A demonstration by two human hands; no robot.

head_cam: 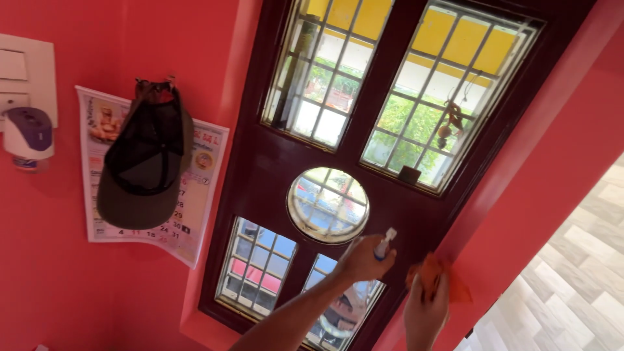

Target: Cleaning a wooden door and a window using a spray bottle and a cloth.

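My left hand (364,259) is shut on a small spray bottle (385,243) with a white nozzle, held up against the dark brown window frame (260,169), just below its round glass pane (328,205). Just to its right, my right hand (426,311) grips a crumpled orange cloth (437,276) near the frame's edge, where it meets the red wall. Two rectangular panes (257,266) lie to the left of my left forearm.
Two tall barred panes (422,97) show greenery outside. On the red wall (52,260) a dark cap (146,162) hangs over a paper calendar (192,195). A white switch plate (26,71) and a white-and-purple plug-in device (27,138) sit further left. Pale floor tiles (572,286) show at the lower right.
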